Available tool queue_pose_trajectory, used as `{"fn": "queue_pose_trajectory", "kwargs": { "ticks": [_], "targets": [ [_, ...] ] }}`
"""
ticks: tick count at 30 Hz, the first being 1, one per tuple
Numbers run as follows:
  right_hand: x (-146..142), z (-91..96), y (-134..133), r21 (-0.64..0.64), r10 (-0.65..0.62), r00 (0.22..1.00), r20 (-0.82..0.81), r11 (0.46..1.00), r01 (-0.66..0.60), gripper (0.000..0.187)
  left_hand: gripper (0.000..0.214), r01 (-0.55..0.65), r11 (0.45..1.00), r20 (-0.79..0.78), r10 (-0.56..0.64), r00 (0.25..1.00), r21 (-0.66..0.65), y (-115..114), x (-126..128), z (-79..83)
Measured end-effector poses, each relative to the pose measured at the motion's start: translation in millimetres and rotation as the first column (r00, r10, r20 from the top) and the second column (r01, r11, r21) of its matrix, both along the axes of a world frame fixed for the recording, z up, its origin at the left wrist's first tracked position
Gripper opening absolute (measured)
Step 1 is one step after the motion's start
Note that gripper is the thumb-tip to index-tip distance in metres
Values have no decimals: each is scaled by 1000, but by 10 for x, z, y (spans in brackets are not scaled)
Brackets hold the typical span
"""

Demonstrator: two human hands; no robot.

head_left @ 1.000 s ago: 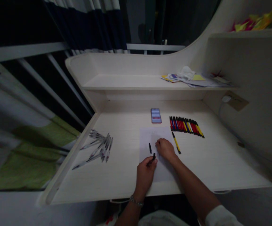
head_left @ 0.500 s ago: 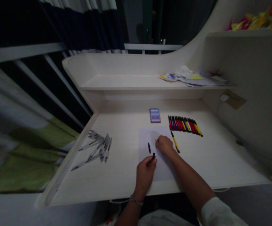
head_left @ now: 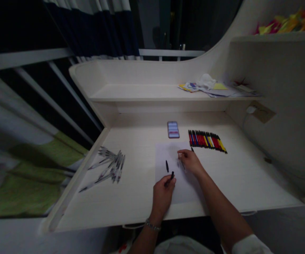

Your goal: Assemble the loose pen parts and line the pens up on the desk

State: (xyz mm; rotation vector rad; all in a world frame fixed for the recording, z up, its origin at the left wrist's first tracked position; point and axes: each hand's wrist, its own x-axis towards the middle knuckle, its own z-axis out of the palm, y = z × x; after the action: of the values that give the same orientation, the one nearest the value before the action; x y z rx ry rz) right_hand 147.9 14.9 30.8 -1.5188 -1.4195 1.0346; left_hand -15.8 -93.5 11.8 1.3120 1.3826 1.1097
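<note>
My left hand [head_left: 163, 190] is closed around a black pen barrel [head_left: 172, 174], its dark end poking up past the thumb. My right hand [head_left: 190, 161] pinches a thin, pale pen refill [head_left: 183, 165], slanting down over the white paper [head_left: 178, 194]. Between the hands, a small black pen piece [head_left: 167, 166] lies on the paper. Just beyond my right hand shows the black end of a pen [head_left: 192, 149]; the hand and forearm hide the rest.
A loose pile of thin clear refills [head_left: 112, 164] lies at the left. Coloured pens with black ends [head_left: 206, 140] form a row at the right. A phone [head_left: 173, 129] rests behind the paper. Papers [head_left: 221, 91] lie on the shelf [head_left: 141, 93] above.
My right hand has shifted right and turned, so the refill now shows below its fingers. It now covers most of the yellow pen. My left hand has stayed put.
</note>
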Motion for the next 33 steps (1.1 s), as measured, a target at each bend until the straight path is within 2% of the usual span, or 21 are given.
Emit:
{"fn": "queue_pose_trajectory", "kwargs": {
  "ticks": [3,5,7,14,22,30,33],
  "targets": [
    [-37,129,-95,52,-62,943,-327,995,83,34,31,12,1000,2,-12,1000,16,2,27,5],
    [-88,208,-156,65,-87,897,-433,990,127,35,29,15,1000,0,-15,1000,23,0,45,20],
    [-137,248,-200,69,-100,878,-469,986,149,35,28,22,1000,0,-22,1000,17,-1,55,38],
    [-244,154,-313,36,-75,891,-448,994,102,31,29,32,999,4,-32,999,8,6,62,57],
    [-222,65,-533,9,19,944,-329,1000,-16,21,29,55,998,-19,-54,998,12,16,61,61],
    [-156,45,-582,70,8,983,-185,998,6,23,29,62,998,1,-62,998,20,32,81,91],
    [-110,36,-559,57,89,978,-189,995,-79,23,28,51,998,4,-52,999,19,36,74,103]
  ]
}}
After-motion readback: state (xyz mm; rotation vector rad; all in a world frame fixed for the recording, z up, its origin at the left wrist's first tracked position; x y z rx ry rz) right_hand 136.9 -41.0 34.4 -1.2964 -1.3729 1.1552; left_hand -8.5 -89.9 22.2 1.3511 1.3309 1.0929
